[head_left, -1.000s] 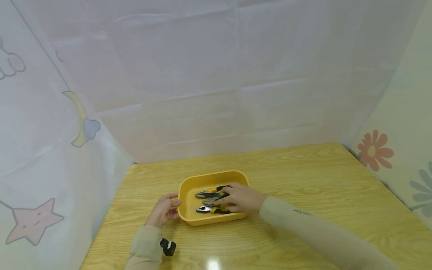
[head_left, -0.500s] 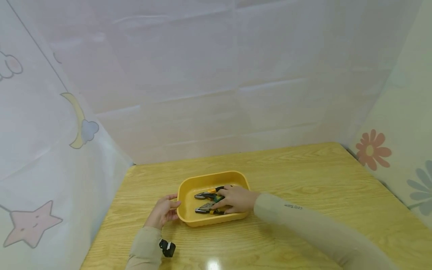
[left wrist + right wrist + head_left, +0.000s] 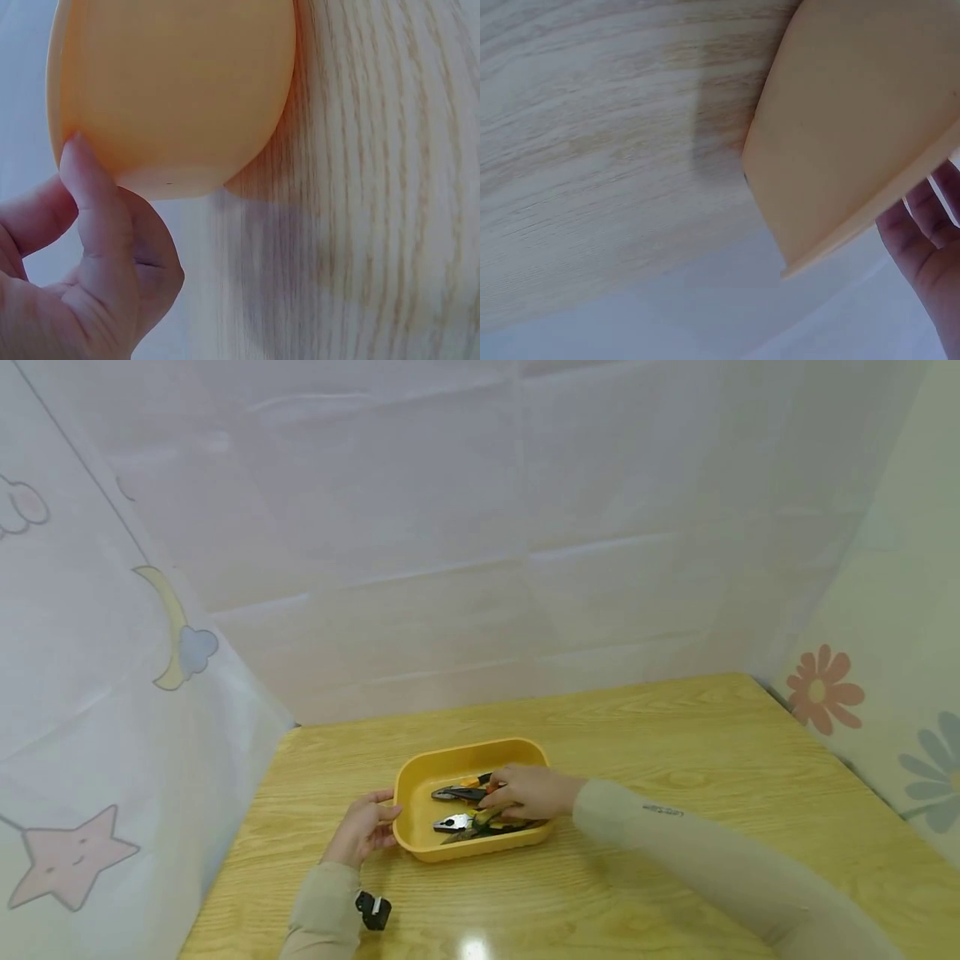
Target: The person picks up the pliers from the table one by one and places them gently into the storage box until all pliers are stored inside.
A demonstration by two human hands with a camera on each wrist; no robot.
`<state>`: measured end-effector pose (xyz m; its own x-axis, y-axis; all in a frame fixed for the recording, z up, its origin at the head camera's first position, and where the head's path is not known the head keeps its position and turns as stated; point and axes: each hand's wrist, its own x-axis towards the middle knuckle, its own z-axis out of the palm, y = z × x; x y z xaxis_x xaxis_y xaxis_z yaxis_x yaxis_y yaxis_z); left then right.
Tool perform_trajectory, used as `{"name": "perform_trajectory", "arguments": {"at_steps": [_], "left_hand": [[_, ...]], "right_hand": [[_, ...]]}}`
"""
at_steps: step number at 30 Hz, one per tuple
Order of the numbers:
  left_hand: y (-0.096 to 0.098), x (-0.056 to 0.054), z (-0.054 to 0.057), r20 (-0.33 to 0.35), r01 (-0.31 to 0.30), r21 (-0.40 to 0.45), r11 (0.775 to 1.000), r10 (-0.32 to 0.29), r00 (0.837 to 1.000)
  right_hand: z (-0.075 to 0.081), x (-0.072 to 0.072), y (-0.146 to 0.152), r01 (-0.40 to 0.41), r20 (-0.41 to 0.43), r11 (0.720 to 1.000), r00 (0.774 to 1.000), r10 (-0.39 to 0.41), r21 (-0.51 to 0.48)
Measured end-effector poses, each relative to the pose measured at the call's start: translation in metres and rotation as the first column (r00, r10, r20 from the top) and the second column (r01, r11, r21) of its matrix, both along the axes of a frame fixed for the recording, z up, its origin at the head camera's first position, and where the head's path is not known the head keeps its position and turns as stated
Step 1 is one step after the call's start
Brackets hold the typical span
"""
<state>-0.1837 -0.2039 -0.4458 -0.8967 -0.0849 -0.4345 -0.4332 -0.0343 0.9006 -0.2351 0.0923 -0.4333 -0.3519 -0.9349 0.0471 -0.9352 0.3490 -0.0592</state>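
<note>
My left hand [image 3: 365, 828] pinches the left end of a yellow plastic tray [image 3: 420, 850], thumb at the rim and fingers outside; the left wrist view shows this thumb [image 3: 94, 195] close up. Inside the tray lie several pliers. Over their handles, my right hand [image 3: 536, 791] has its fingers bent around a pair of dark-jawed pliers [image 3: 467, 793] with a bit of red at the handle. Nearer the front wall are pliers with bright silver jaws [image 3: 452, 823] and green-handled pliers [image 3: 487, 831]. In the right wrist view, the tray wall hides the fingertips and the pliers.
The tray stands on a wooden table [image 3: 637, 743]. A small black device [image 3: 372, 911] sits by the left wrist. Behind the table hangs a pale sheet [image 3: 450, 610], with patterned sheets on both sides.
Inside the tray, the right hand has shifted from the front pliers back to the dark-jawed ones. The green-handled pliers have moved toward the front wall. The left hand keeps its hold.
</note>
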Motion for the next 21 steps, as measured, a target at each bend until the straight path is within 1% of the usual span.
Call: {"name": "perform_trajectory", "arguments": {"at_steps": [4,7,10,14,18,21], "left_hand": [[0.002,0.0,0.001,-0.005,0.001,-0.014,1.0,-0.001,1.0],[0.002,0.001,0.001,-0.009,0.0,-0.027,1.0,0.0,1.0],[0.003,0.002,0.001,-0.013,-0.002,-0.045,0.999,0.002,1.0],[0.002,0.004,0.002,-0.021,-0.009,-0.067,0.998,0.008,1.0],[0.001,0.006,0.002,-0.046,-0.015,-0.091,0.996,0.011,0.999],[0.002,0.008,0.003,-0.082,-0.011,-0.133,0.991,0.0,0.997]], "right_hand": [[0.005,0.002,0.01,0.04,-0.021,0.999,0.999,-0.04,-0.011],[0.007,0.005,0.018,0.042,-0.061,0.998,0.997,-0.044,-0.046],[0.01,0.009,0.027,0.047,-0.077,0.995,0.996,-0.054,-0.092],[0.015,0.015,0.035,0.055,-0.104,0.993,0.992,-0.067,-0.107],[0.018,0.019,0.041,0.054,-0.161,0.993,0.984,-0.071,-0.105],[0.018,0.022,0.045,0.082,-0.161,0.99,0.982,-0.101,-0.118]]}}
